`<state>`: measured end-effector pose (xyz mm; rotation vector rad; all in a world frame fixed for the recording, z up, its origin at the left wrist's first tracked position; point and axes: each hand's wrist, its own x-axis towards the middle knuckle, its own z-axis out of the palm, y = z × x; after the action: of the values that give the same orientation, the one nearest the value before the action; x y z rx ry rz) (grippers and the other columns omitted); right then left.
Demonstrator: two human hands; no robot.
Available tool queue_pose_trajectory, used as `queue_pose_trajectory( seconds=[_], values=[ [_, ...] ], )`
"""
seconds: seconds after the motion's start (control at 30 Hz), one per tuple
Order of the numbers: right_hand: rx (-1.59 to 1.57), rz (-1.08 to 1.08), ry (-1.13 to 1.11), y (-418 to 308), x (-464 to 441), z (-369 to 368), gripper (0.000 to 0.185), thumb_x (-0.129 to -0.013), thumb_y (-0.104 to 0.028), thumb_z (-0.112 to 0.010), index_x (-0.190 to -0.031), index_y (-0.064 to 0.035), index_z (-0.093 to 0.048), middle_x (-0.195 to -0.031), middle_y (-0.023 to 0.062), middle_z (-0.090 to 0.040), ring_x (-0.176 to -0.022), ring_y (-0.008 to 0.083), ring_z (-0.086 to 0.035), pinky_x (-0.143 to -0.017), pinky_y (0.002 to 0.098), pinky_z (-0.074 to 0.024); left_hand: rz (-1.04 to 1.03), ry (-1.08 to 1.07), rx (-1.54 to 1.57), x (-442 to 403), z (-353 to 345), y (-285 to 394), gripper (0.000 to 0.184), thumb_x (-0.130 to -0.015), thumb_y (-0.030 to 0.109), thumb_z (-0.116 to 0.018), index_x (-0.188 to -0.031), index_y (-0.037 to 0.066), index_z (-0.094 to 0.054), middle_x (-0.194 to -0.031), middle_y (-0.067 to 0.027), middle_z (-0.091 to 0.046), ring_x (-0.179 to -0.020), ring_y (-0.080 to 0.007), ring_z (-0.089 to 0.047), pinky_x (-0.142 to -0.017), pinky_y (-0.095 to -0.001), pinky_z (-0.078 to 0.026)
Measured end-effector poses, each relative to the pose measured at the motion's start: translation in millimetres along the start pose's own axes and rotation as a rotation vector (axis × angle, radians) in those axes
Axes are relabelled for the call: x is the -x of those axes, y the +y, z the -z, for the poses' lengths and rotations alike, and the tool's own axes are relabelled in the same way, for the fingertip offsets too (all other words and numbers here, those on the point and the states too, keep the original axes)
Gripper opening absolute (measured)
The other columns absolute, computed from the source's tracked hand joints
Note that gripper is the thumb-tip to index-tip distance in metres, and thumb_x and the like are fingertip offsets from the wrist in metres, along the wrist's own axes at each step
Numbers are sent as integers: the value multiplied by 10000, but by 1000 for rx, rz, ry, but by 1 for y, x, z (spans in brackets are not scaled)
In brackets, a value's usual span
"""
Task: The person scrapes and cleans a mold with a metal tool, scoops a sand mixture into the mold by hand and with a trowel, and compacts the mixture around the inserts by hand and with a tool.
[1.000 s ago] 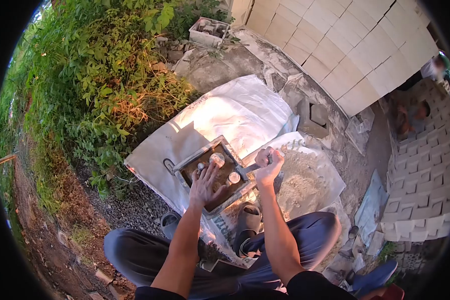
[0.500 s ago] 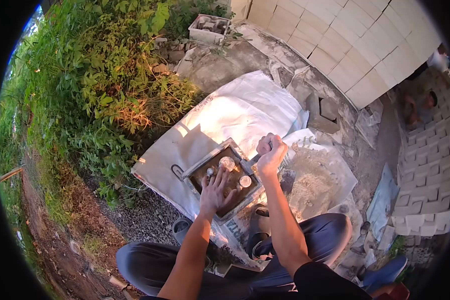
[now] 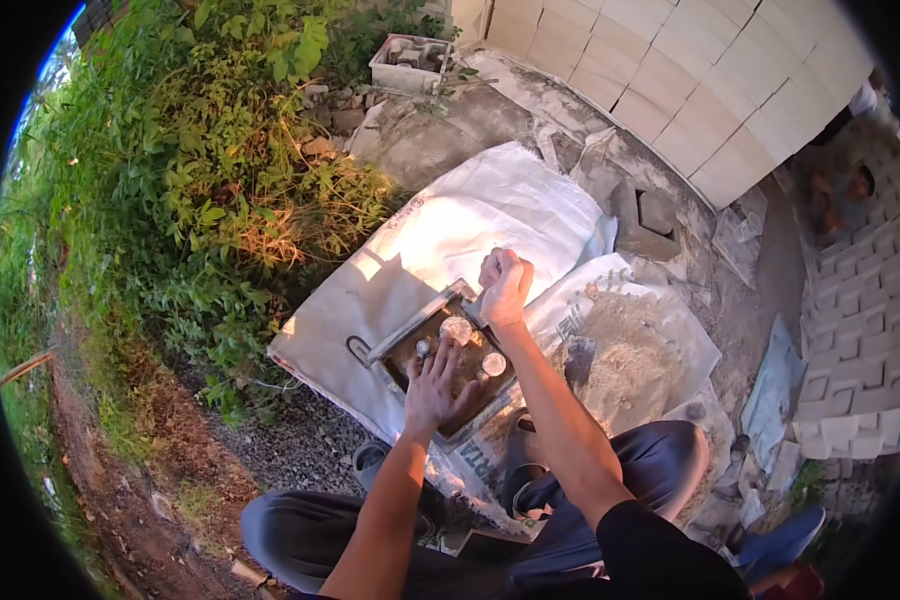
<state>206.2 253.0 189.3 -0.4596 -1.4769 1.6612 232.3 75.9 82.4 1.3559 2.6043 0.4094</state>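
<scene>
A rectangular frame (image 3: 394,342) filled with brown, sand-like material lies on the white sack in front of me. My left hand (image 3: 433,393) rests palm down in it with the fingers spread. Its fingertips are by a round pale piece (image 3: 456,331) and a small shiny piece (image 3: 422,347). Another round pale piece (image 3: 493,364) sits to the right of that hand. My right hand (image 3: 506,284) is closed in a fist above the frame's far right corner. What it grips is mostly hidden by the fingers.
A white sack (image 3: 500,190) covers the ground. To the right, a pile of sand (image 3: 630,355) lies on another sack, with a dark flat block (image 3: 578,358) at its edge. A hollow block (image 3: 650,222), stacked pale blocks (image 3: 855,350) and a white bin (image 3: 408,76) stand farther off. Another person (image 3: 848,195) sits at the far right.
My right fist has moved left and slightly up, from beside the frame's right side to over its far right corner. The left hand stays in the frame.
</scene>
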Motion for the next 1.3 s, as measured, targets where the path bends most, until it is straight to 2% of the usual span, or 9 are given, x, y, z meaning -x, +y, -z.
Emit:
queue_pose_trajectory(
  seconds=[0.27, 0.37, 0.53, 0.63, 0.8, 0.9, 1.07, 1.23, 1.3],
  values=[
    [-108, -69, -31, -18, 7, -8, 508, -908, -403, -391, -533, -69, -314, -499, -24, -278, -447, 74, -256, -415, 257, -189, -5, 23, -71, 0, 4, -1, 743, -870, 520, -447, -1457, 119, -229, -1537, -83, -139, -1192, -254, -461, -1053, -503, -256],
    [-168, 44, -22, -23, 16, -3, 507, -915, -390, -387, -536, -62, -307, -507, -14, -309, -451, 79, -249, -413, 271, -192, 9, 17, -51, -7, 5, -6, 748, -867, 513, -452, -1460, 124, -215, -1535, -83, -146, -1211, -269, -447, -1052, -514, -254],
    [-43, -46, -28, -22, 11, -8, 517, -917, -402, -363, -518, -79, -300, -475, -17, -296, -435, 79, -250, -409, 268, -169, 6, 10, -6, 0, 4, -2, 739, -862, 508, -466, -1452, 126, -238, -1529, -86, -171, -1252, -285, -413, -1045, -531, -250],
    [-138, 174, -12, -23, 28, 14, 528, -927, -391, -335, -520, -61, -274, -471, -14, -266, -425, 89, -241, -409, 278, -166, 1, 40, -4, -6, 6, -6, 725, -865, 501, -467, -1449, 131, -249, -1529, -86, -173, -1248, -287, -423, -1042, -521, -250],
    [27, 67, -3, -27, 31, 23, 575, -922, -468, -363, -504, -87, -260, -473, -23, -265, -423, 82, -241, -399, 270, -139, 11, 26, -4, 0, 3, -3, 740, -855, 509, -475, -1448, 126, -252, -1530, -94, -165, -1257, -286, -420, -1046, -505, -249],
    [-107, 36, 205, -19, 43, 23, 531, -920, -421, -370, -516, -92, -268, -477, -27, -271, -424, 85, -237, -399, 275, -139, 9, 81, -8, 0, 0, -7, 770, -857, 517, -463, -1453, 93, -224, -1530, -110, -156, -1282, -281, -393, -1056, -491, -239],
    [-22, 29, 120, -42, 36, 20, 480, -903, -365, -356, -526, -93, -237, -481, -21, -234, -424, 94, -223, -413, 281, -148, 43, 74, 2, 1, -4, -6, 788, -871, 552, -404, -1458, 68, -200, -1535, -140, -103, -1314, -274, -347, -1067, -484, -243],
    [-18, -52, 104, -30, 31, 20, 480, -894, -359, -366, -520, -98, -218, -480, -28, -233, -430, 85, -224, -411, 277, -150, 62, 37, -26, 0, -5, -2, 802, -866, 574, -396, -1458, 69, -199, -1511, -172, -174, -1285, -291, -369, -1081, -469, -217],
    [-64, -36, 148, -45, 34, 22, 489, -893, -373, -370, -516, -97, -223, -480, -29, -233, -431, 84, -224, -409, 278, -147, 60, 4, 25, 1, -4, -3, 814, -855, 552, -438, -1451, 51, -203, -1416, -196, -338, -1286, -289, -371, -1080, -466, -203]
  ],
)
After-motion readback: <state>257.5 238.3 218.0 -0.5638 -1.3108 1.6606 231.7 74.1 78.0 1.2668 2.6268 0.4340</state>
